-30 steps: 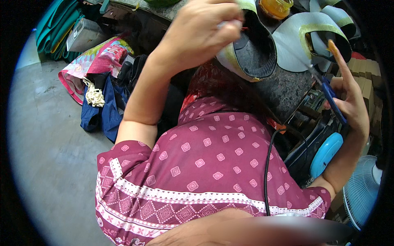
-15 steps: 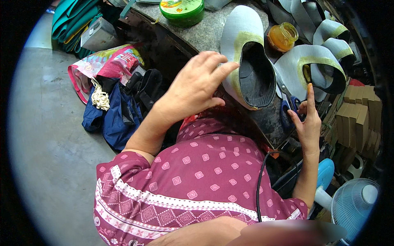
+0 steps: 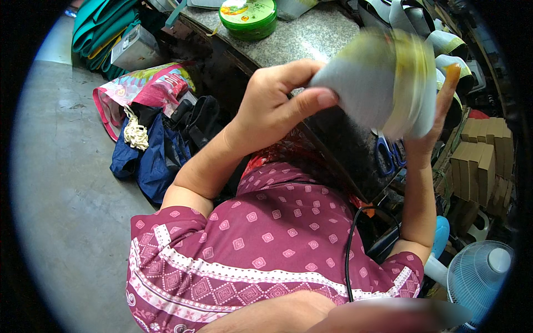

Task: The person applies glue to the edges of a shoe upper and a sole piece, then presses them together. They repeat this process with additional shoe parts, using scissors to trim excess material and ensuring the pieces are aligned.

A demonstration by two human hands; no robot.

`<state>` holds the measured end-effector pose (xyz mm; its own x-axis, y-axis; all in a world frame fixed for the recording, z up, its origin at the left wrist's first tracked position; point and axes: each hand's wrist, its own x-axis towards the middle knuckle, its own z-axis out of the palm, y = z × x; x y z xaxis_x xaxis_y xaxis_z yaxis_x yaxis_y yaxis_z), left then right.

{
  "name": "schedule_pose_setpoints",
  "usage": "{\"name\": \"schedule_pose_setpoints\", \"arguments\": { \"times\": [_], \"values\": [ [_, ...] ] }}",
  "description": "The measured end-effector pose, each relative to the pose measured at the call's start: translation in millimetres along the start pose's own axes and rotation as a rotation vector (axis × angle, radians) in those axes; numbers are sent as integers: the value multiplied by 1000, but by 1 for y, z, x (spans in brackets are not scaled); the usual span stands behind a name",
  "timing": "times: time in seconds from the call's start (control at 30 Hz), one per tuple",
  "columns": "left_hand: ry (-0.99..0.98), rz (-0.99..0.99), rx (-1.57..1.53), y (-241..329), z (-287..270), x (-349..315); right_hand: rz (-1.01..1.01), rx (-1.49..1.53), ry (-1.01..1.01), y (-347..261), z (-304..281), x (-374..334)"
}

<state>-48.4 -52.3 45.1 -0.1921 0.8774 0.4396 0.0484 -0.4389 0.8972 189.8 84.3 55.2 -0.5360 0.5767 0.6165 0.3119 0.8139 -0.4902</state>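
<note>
My left hand pinches the near edge of a grey and yellow-green shoe upper, thumb on top. The piece is lifted above the worktop and is motion-blurred. My right hand rises behind its right side, fingers straight against it, one fingertip stained orange; its thumb is hidden. Blue-handled scissors lie on the dark bench edge just below that hand.
A speckled stone worktop carries a round green tin. More shoe uppers crowd its right end. Patterned and dark blue bags lie on the concrete floor to the left. Cardboard boxes and a fan stand at right.
My left hand has lifted the shoe upper off the worktop and turned it over toward me. My right hand has moved up against its far side, away from the scissors.
</note>
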Motion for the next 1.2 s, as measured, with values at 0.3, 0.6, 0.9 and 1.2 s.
{"name": "schedule_pose_setpoints", "arguments": {
  "times": [0.3, 0.6, 0.9, 1.2],
  "values": [
    [282, 735, 940, -20, -3, 28, 109, 250, -93, -39, -2, 42],
    [268, 659, 1047, -63, -5, 47, 136, 197, -319, -53, 5, 25],
    [-17, -44, 248, -108, -1, 44, 497, 587, 65, -11, 4, 21],
    [-229, -6, 162, -97, 12, 34, 174, -12, -360, 0, 35, -4]
  ]
}}
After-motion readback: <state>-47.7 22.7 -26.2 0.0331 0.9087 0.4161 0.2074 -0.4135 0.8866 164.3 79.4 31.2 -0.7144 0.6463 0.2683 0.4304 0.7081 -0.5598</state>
